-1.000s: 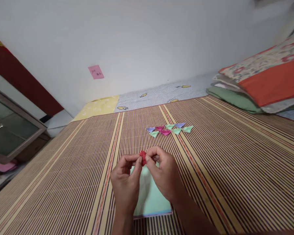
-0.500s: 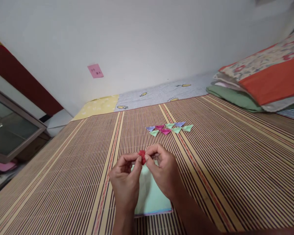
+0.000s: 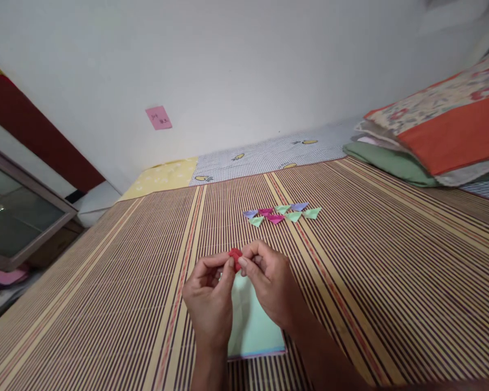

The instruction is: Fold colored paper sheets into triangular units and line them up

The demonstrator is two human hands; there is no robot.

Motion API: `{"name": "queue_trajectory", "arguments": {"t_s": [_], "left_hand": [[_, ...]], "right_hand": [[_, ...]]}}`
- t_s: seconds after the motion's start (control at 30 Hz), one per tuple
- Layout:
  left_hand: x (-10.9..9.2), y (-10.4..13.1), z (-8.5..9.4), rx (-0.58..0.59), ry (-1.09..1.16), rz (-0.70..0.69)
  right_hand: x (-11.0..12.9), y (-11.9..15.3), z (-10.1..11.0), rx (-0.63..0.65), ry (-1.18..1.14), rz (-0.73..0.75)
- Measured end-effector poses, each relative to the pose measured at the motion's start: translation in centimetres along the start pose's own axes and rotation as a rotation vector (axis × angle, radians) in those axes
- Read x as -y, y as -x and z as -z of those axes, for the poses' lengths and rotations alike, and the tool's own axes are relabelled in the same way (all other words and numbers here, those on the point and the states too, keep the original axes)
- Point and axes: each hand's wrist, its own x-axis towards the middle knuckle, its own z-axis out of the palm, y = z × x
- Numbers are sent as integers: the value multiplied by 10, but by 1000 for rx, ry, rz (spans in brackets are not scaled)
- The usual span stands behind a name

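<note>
1. Red paper (image 3: 235, 253), small and seemingly folded, sits in the head view between the fingertips of both hands, just above the far end of a pale green sheet (image 3: 256, 326). Much of it is hidden by the fingers, so I can't read its exact shape.
2. From my end, the left hand (image 3: 209, 304) is closed in a pinch, thumb and forefinger gripping the paper's left side. The right hand (image 3: 275, 285) pinches the right side, with its thumb laid across the near face.
3. I judge the step in hand to be shaping or pressing a fold by fingertip. Whether a crease is being set or opened, I cannot tell.
4. Beyond the hands, eight small folded pieces (image 3: 275, 219) in green, magenta and blue lie in two rows on the striped mat (image 3: 370, 244), apart from the red one.
5. For the next move, I'd want the left pinch steady as an anchor while the right thumb works along the edge with light, even pressure. Both grips need to stay small: pulling them apart could tear the paper, and squeezing off the line could leave a crooked crease.
</note>
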Motion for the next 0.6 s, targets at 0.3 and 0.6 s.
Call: {"name": "queue_trajectory", "arguments": {"t_s": [0.3,0.6], "left_hand": [[-3,4,-4,-29,-24,-76],[-2,4,-7,-22,8,1]], "right_hand": [[1,-2,-2,-18,-27,-67],[2,-4,-2,-77,-144,-76]]}}
